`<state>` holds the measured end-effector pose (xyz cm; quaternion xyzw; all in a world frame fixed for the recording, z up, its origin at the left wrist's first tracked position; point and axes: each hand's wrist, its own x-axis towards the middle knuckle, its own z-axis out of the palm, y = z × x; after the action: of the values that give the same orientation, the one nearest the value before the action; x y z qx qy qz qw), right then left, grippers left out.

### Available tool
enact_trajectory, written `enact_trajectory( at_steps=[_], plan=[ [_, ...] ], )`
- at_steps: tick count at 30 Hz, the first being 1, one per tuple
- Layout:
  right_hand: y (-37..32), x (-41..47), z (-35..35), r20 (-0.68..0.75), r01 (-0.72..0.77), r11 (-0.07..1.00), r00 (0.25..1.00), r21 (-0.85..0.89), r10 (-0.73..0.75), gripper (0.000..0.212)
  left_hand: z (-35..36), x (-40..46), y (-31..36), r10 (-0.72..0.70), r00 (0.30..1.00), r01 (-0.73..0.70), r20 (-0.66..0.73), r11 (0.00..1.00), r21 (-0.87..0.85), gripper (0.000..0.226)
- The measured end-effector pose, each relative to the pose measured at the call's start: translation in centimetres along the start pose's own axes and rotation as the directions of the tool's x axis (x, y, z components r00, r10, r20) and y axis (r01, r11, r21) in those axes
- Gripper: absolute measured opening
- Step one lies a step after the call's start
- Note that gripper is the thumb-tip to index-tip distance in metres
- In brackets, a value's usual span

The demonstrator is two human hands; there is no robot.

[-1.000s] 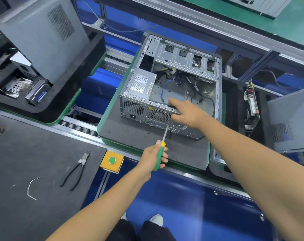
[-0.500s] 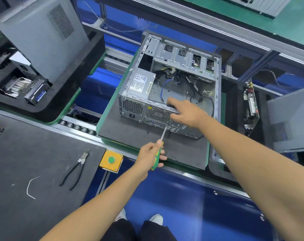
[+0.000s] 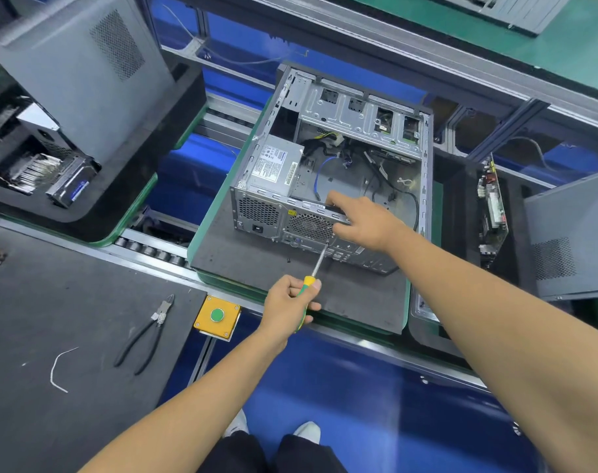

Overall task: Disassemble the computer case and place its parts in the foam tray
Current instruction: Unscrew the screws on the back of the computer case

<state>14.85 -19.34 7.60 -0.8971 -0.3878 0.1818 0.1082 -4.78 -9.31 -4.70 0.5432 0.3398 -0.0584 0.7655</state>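
An open grey computer case (image 3: 355,107) lies on its side on a dark mat (image 3: 256,261), its rear panel facing me. A power supply (image 3: 273,162) sits in its left corner, with loose cables beside it. My left hand (image 3: 290,303) grips a green and yellow screwdriver (image 3: 311,279); its tip touches the rear panel below the fan grille (image 3: 308,227). My right hand (image 3: 362,223) rests on the case's rear top edge, fingers over the rim. A black foam tray (image 3: 461,206) to the right holds a circuit board (image 3: 492,206) on edge.
A grey side panel (image 3: 574,233) leans at far right. Another foam tray (image 3: 147,172) at left holds a case panel (image 3: 79,70) and a drive (image 3: 72,182). Pliers (image 3: 147,336) and a cable tie scrap (image 3: 57,367) lie on the near mat beside a yellow button box (image 3: 217,315).
My left hand has shifted its grip on the screwdriver slightly, the shaft staying at the rear panel. My right hand has kept its place on the case.
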Motion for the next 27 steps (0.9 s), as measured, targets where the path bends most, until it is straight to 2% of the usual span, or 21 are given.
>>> enact_trajectory(
  at_steps=[4, 8, 11, 16, 19, 21, 23, 27],
  plan=[
    [-0.1, -0.1, 0.0, 0.004, -0.006, 1.0, 1.0, 0.0, 0.006, 0.038, 0.0, -0.1, 0.2, -0.06, 0.994, 0.054, 0.091, 0.996, 0.064, 0.048],
    [-0.1, -0.1, -0.1, 0.0, -0.008, 1.0, 1.0, -0.003, 0.008, 0.037, 0.4, -0.3, 0.7, -0.153, 0.975, 0.168, 0.158, 0.982, -0.087, 0.049],
    [-0.1, -0.1, -0.2, 0.001, -0.011, 1.0, 1.0, 0.003, 0.011, 0.034, 0.6, -0.4, 0.8, -0.102, 0.989, 0.111, 0.104, 0.99, -0.085, 0.037],
    [-0.2, -0.1, -0.1, 0.006, -0.014, 1.0, 1.0, 0.004, 0.014, 0.037, 0.4, -0.3, 0.3, -0.011, 0.999, 0.01, -0.033, 0.999, -0.045, 0.042],
    [-0.2, -0.1, -0.1, 0.015, -0.006, 1.0, 1.0, 0.009, 0.006, 0.04, 0.5, -0.7, 0.7, -0.028, 0.995, 0.035, 0.096, 0.997, -0.07, 0.042],
    [-0.2, -0.1, -0.2, 0.014, -0.012, 1.0, 1.0, 0.018, 0.011, 0.04, 0.9, -1.1, 0.9, -0.085, 0.979, 0.106, 0.187, 0.989, -0.105, 0.041],
    [-0.2, -0.2, -0.3, 0.013, -0.02, 0.999, 1.0, 0.031, 0.02, 0.044, 1.2, -1.3, 1.0, -0.134, 0.971, 0.163, 0.198, 0.977, -0.138, 0.044],
    [-0.1, -0.3, -0.3, 0.007, -0.021, 0.998, 1.0, 0.061, 0.021, 0.047, 1.0, -1.1, 1.1, -0.144, 0.98, 0.158, 0.135, 0.982, -0.101, 0.045]
  ],
)
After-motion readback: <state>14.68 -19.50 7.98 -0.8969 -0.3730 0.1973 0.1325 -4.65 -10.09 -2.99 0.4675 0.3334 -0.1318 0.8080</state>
